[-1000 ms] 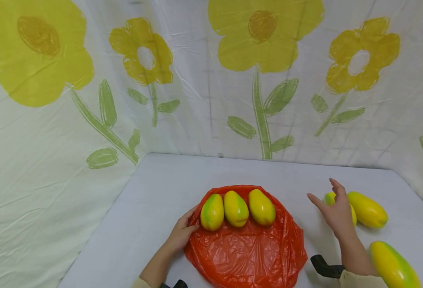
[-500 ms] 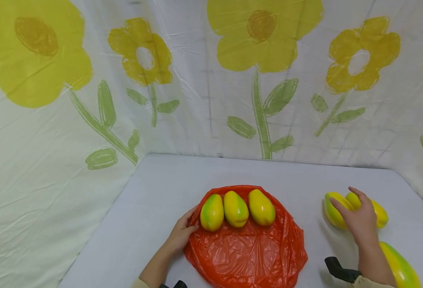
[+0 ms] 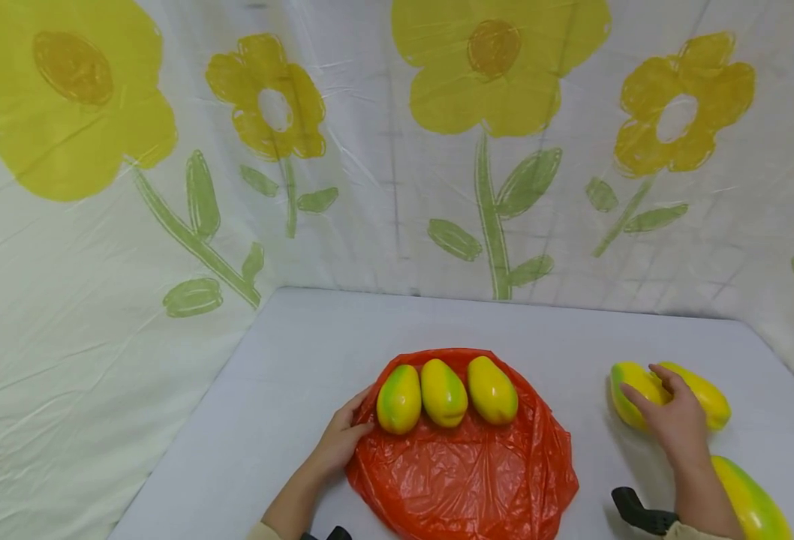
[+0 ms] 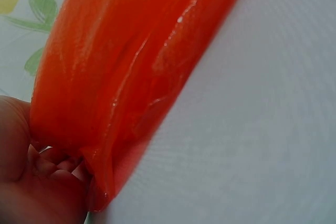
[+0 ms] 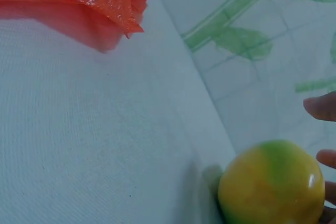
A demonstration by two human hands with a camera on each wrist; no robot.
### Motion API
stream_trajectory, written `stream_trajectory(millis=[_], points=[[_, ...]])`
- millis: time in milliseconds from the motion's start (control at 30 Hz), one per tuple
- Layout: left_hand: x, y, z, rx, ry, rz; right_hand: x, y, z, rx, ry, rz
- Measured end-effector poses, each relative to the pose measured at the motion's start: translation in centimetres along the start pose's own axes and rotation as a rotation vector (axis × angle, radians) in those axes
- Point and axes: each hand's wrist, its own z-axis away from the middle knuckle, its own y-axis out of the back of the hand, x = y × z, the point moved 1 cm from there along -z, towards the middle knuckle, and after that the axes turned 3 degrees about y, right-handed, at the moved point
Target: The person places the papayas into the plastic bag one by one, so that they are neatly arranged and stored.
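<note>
Three yellow-green papayas lie in a row at the far side of a red plastic bag, spread on the table. My left hand grips the bag's left edge; the left wrist view shows the bag's folded rim at the fingers. At the right, my right hand reaches over another papaya, thumb and fingers spread above and beside it. In the right wrist view the fingertips are close to this papaya; whether they touch it is unclear.
One papaya lies just behind the right hand, and another sits near the right forearm, which partly covers it. The white table ends at a hanging flower-printed cloth.
My right hand has moved right and come down over the papaya, its fingers drawing nearer to it. My left hand and the bag have stayed in place.
</note>
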Motion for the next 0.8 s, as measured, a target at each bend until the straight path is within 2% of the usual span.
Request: stream_trajectory(millis=[300, 567, 800], points=[[-0.2, 0.0, 0.0, 0.009, 0.002, -0.002, 0.4, -0.7, -0.1, 0.008, 0.023, 0.003], [-0.2, 0.0, -0.1, 0.000, -0.004, 0.012, 1.3, -1.6, -0.7, 0.034, 0.028, -0.051], [-0.3, 0.0, -0.1, -0.002, -0.003, 0.010, 1.7, -2.6, -0.8, -0.031, 0.023, -0.064]])
